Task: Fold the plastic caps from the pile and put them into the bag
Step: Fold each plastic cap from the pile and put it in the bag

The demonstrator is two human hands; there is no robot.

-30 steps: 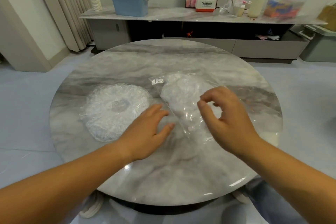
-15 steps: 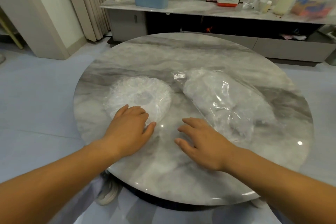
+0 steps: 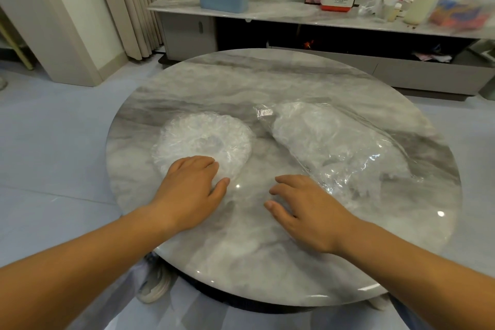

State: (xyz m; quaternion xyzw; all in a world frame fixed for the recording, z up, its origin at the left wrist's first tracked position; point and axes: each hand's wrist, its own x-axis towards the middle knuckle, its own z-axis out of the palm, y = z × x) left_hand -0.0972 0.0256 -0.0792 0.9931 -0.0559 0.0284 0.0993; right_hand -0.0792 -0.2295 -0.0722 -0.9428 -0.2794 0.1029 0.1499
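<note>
We rest our left hand (image 3: 187, 190) on the near edge of the pile of plastic caps (image 3: 203, 139), left of centre in the frame. Its fingers (image 3: 199, 162) lie relaxed on the crinkled film and grip nothing, likely placed to lift off the top cap. Our right hand (image 3: 308, 211) lies flat on the worktop (image 3: 267, 83) at lower centre, fingers spread wide, just beside the bag (image 3: 334, 150). The bag slants across the right, white plastic showing inside, near enough to load easily.
</note>
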